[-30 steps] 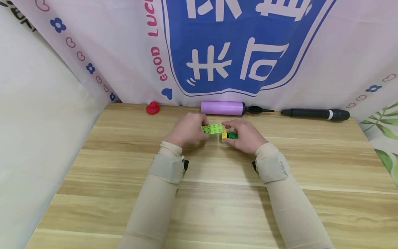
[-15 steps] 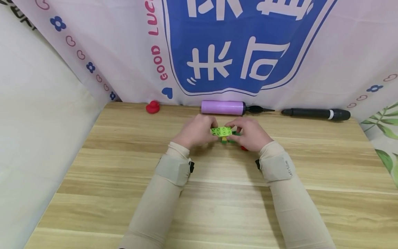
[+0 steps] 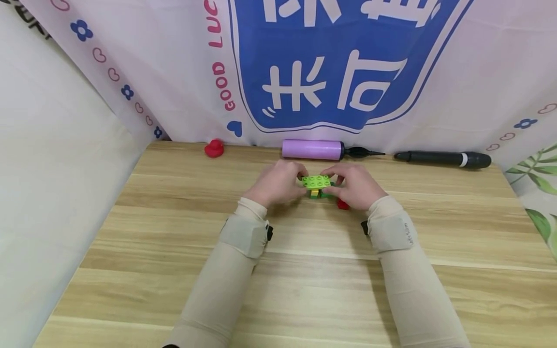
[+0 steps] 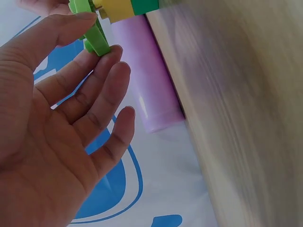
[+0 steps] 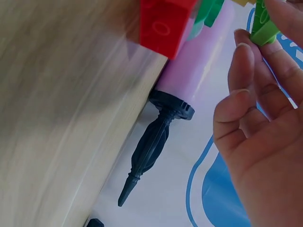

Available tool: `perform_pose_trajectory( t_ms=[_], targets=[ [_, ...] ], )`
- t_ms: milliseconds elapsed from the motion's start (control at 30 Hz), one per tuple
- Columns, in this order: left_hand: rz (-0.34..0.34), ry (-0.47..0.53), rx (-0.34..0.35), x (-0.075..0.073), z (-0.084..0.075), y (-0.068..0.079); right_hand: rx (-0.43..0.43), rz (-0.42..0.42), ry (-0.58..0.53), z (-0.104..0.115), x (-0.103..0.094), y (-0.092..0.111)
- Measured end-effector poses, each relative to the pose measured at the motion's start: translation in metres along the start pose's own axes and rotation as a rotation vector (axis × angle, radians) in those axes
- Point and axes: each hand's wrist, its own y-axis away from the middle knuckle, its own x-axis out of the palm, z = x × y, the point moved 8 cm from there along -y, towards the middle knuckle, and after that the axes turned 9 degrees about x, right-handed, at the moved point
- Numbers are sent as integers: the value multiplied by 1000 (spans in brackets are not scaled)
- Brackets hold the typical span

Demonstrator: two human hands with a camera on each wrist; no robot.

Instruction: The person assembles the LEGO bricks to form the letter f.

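Note:
My left hand [image 3: 278, 184] pinches the left end of a lime-green toy building plate [image 3: 316, 181] between thumb and fingers. My right hand [image 3: 358, 187] pinches the plate's other end. The plate lies studs up, directly over a yellow brick [image 3: 314, 193]. A darker green brick [image 4: 145, 5] joins the yellow brick in the left wrist view. Just under my right hand sits a red brick [image 3: 343, 204], seen larger with a green brick [image 5: 211, 13] behind it in the right wrist view. My hand covers part of the bricks in the head view.
Along the back edge of the wooden table [image 3: 287, 290] lie a purple hand pump [image 3: 311, 150] with a black nozzle, a black microphone-like object [image 3: 441, 158] and a red rubber duck [image 3: 214, 148]. A printed cloth [image 3: 183, 72] hangs behind them.
My left hand has brought the lime-green plate rightward over the yellow brick. My right hand has shifted slightly right and now grips the plate too, exposing the red brick.

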Motion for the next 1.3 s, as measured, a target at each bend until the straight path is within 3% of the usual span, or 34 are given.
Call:
perform_pose_trajectory(
  t_ms=[900,1300],
  targets=[
    [1,42,36,6,-4,-3,60,57,-45,-7,1,0],
    [4,72,-5,6,-2,-3,72,63,-74,-8,1,1]
  ],
)
